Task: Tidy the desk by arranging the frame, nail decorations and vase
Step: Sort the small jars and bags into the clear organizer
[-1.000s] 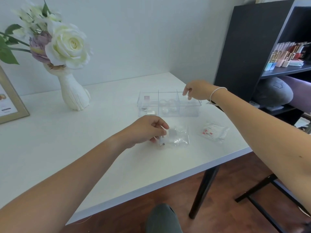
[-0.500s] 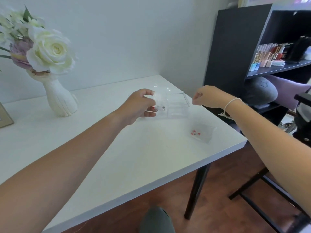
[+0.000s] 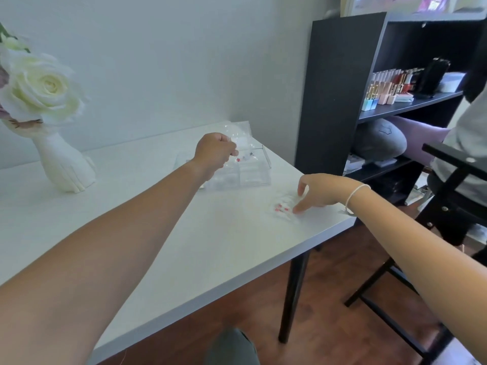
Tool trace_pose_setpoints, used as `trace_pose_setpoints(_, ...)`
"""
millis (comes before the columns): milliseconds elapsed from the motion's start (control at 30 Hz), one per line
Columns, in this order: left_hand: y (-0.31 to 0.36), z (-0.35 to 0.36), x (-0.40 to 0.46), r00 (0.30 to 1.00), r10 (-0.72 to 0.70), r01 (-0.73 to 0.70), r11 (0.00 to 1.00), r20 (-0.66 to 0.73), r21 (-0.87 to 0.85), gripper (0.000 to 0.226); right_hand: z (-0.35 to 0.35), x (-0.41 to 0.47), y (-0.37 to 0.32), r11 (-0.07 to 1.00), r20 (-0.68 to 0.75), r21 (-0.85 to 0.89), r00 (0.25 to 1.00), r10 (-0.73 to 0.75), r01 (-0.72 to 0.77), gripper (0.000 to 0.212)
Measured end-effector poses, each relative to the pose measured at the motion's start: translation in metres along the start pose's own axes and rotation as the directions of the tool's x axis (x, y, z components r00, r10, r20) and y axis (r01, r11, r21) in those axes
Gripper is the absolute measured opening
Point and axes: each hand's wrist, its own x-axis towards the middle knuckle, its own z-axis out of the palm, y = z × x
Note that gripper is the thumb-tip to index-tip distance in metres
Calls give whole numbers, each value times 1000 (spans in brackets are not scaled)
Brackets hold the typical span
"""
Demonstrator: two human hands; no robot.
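Note:
My left hand (image 3: 214, 151) pinches a small clear bag of nail decorations (image 3: 241, 142) over the clear compartment box (image 3: 253, 175) on the white desk (image 3: 131, 233). My right hand (image 3: 320, 192) reaches down at the desk's right edge, its fingertips touching a second clear bag with red decorations (image 3: 283, 209). The white hand-shaped vase (image 3: 63, 164) with a white rose (image 3: 42, 88) stands at the far left. The frame is out of view.
A black shelf unit (image 3: 340, 93) with nail polish bottles (image 3: 390, 85) stands right of the desk. A black stool frame (image 3: 448, 206) and another person's clothing are at the far right. My knee (image 3: 232, 346) shows below the desk's front edge.
My left hand lifted the clear bag from the desk and carried it over the compartment box. My right hand left the box and dropped onto the bag with red decorations. The view swung right.

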Motion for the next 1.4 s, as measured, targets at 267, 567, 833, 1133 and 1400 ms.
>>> trace_pose_setpoints(267,-6,13,12,997,72,-64,986,-42,154,10,2,13,9,993,-9,120,1000,-20,21,37)
trace_pose_setpoints(567,-8,21,27,999,0,-17,932,48,363,53,9,27,17,974,-126,213,990,-58,84,10)
trace_pose_setpoints(833,-8,30,30,993,108,-110,801,39,589,50,11,33,21,966,-215,240,976,-39,92,10)
trace_pose_setpoints(1133,-8,26,25,980,200,-149,727,1,671,17,13,36,23,963,-262,241,964,-53,119,12)
trace_pose_setpoints(1400,-28,-28,10,941,336,-272,807,-29,524,25,-26,50,17,878,-540,381,840,-43,289,11)
